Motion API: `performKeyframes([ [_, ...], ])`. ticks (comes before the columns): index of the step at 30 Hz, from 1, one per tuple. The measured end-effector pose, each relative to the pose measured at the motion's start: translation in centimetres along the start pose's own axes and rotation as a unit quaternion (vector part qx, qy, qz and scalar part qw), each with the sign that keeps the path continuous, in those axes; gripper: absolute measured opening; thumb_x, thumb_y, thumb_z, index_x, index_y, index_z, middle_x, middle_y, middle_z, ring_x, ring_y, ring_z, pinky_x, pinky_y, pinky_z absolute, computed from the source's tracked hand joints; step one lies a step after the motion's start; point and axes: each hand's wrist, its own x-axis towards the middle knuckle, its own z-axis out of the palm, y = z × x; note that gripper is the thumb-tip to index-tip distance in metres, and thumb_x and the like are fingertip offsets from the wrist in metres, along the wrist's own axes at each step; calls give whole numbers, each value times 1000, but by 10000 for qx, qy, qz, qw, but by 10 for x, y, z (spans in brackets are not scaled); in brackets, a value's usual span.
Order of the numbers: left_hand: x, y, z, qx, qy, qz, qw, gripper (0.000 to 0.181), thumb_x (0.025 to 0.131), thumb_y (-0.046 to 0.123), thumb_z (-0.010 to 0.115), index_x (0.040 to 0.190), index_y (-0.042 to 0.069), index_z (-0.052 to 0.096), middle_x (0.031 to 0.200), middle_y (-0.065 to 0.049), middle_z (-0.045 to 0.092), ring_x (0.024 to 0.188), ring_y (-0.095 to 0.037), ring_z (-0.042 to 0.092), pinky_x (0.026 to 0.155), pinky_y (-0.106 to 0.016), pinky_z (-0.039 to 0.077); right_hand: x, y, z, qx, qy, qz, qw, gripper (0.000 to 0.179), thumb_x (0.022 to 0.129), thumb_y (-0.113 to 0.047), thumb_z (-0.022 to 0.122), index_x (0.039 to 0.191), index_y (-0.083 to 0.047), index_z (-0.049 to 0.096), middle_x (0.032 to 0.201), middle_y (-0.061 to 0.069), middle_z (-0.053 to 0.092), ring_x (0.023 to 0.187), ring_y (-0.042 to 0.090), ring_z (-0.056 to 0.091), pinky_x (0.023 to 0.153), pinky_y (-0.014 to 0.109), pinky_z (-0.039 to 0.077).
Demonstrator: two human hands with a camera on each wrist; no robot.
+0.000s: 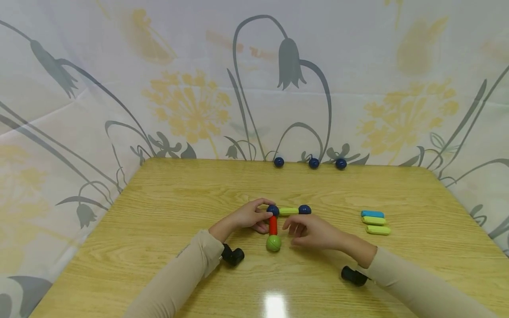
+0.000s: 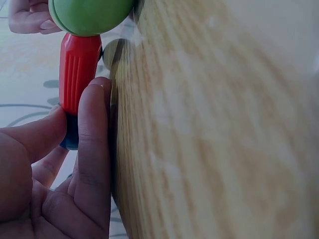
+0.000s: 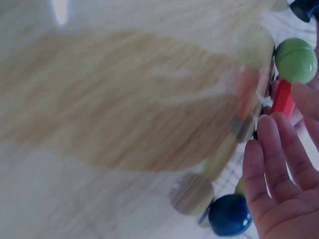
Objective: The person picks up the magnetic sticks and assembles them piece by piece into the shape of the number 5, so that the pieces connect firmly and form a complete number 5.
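Note:
On the table lies an L-shaped piece of ball-and-rod building toy. A dark blue ball [image 1: 272, 210] forms its corner, and my left hand [image 1: 251, 216] holds that ball between thumb and fingers. A red rod [image 1: 273, 226] runs from it toward me to a green ball [image 1: 273, 243]. Off to the right, a yellow-green rod [image 1: 288, 211] links the corner to another dark blue ball [image 1: 305, 209], partly hidden by my right hand [image 1: 316, 232]. That hand hovers beside the piece, its fingers relaxed and gripping nothing; in the right wrist view the fingers [image 3: 271, 149] are spread near the red rod.
Three loose dark blue balls [image 1: 313, 163] sit along the table's back edge, by the flower-patterned cloth [image 1: 191, 53]. To the right lie a blue rod [image 1: 372, 213] and two yellow-green rods [image 1: 378, 230], side by side. Black wrist cameras [image 1: 233, 256] hang below both sleeves.

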Motion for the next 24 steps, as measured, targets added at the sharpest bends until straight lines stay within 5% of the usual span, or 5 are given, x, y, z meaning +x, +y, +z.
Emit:
performKeyframes([
  [24, -1, 0, -1, -14, -42, -26, 10000, 40, 99, 9, 48, 138, 6, 40, 97, -16, 63, 68, -21, 66, 63, -34, 57, -21, 26, -33, -310, 704, 124, 9970, 25, 84, -3, 69, 107, -4, 60, 90, 5, 61, 76, 12, 59, 69, 27, 53],
])
